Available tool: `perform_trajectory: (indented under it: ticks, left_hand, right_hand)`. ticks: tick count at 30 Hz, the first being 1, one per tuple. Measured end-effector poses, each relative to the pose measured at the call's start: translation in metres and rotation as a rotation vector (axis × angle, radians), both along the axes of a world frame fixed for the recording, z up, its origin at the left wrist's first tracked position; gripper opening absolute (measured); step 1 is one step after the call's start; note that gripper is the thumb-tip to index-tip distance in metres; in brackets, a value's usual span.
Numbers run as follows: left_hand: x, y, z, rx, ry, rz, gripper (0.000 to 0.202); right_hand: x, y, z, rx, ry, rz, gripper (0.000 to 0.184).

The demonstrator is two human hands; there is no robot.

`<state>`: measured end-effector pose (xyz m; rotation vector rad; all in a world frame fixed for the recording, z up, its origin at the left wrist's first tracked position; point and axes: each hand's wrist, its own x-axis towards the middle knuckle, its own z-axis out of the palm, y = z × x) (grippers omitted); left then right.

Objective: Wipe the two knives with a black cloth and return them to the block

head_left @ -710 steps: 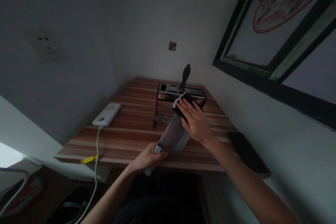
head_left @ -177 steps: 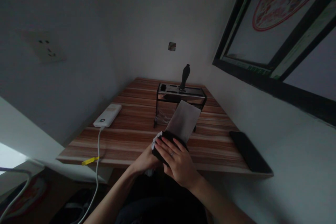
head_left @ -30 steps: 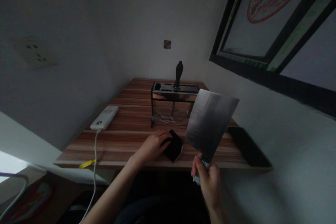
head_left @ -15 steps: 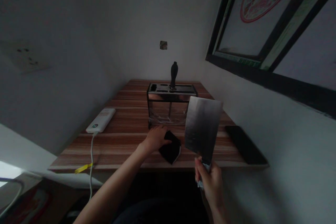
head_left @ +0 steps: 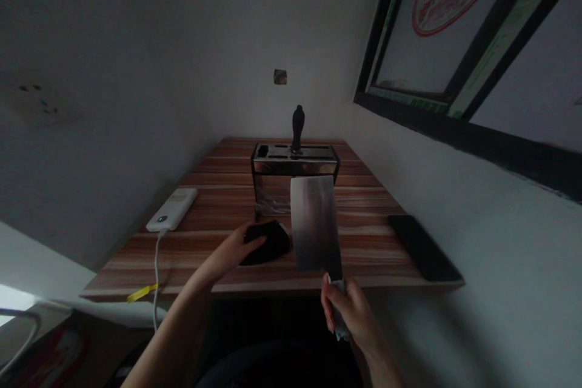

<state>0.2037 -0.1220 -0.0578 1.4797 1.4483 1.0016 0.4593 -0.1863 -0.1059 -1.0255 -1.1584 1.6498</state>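
My right hand (head_left: 348,312) is wrapped round the handle of a cleaver (head_left: 314,224), whose broad steel blade points up and away from me over the table's front part. In my left hand (head_left: 236,251) is a black cloth (head_left: 268,242), gripped between thumb and fingers just above the wood, left of the blade. Behind the blade stands a knife rack (head_left: 293,160) with a slotted metal top. One black-handled knife (head_left: 297,124) stands upright in it. The cleaver hides the lower right part of the rack.
On the striped wooden table (head_left: 218,194), a white power bank (head_left: 173,209) with a cable lies at the left. A black phone-like slab (head_left: 425,248) lies by the right edge. Walls close in on both sides, and a framed picture (head_left: 436,30) hangs on the right.
The cloth has moved left with my left hand and changed shape. My right hand has brought the cleaver left, with its blade now in front of the rack.
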Motion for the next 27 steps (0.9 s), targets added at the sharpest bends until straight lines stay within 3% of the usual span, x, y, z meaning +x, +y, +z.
perform_trajectory:
  ticks: [3,6,8,9,12,13,15,19,27]
  left_hand:
    - [-0.017,-0.02,0.013,0.136,-0.155,0.373,0.049]
    - [-0.018,-0.039,0.029,0.466,0.014,0.752,0.041]
    - [-0.006,-0.048,0.034,0.679,0.164,0.851,0.035]
    - [0.002,-0.051,0.034,0.764,0.227,0.767,0.034]
    - [0.028,-0.052,0.025,0.847,0.457,0.112,0.039]
    - [0.035,-0.051,0.021,0.855,0.515,-0.042,0.044]
    - [0.044,-0.049,0.015,0.828,0.639,-0.226,0.052]
    - [0.047,-0.052,0.013,0.771,0.871,-0.338,0.065]
    - [0.054,-0.053,0.011,0.819,1.089,-0.251,0.059]
  right_hand:
    - [-0.004,0.004,0.003,-0.016,0.012,0.112,0.039]
    - [-0.011,0.008,0.006,-0.007,-0.004,0.211,0.039]
    - [-0.018,0.012,0.008,-0.01,-0.035,0.258,0.039]
    - [-0.022,0.013,0.01,-0.013,-0.049,0.274,0.039]
    - [-0.033,0.02,0.015,-0.015,-0.057,0.289,0.039]
    - [-0.035,0.022,0.017,-0.012,-0.051,0.289,0.039]
    - [-0.035,0.028,0.019,-0.016,-0.03,0.295,0.04]
    - [-0.026,0.039,0.022,-0.037,0.014,0.388,0.038]
    - [-0.021,0.061,0.025,-0.012,0.038,0.485,0.036]
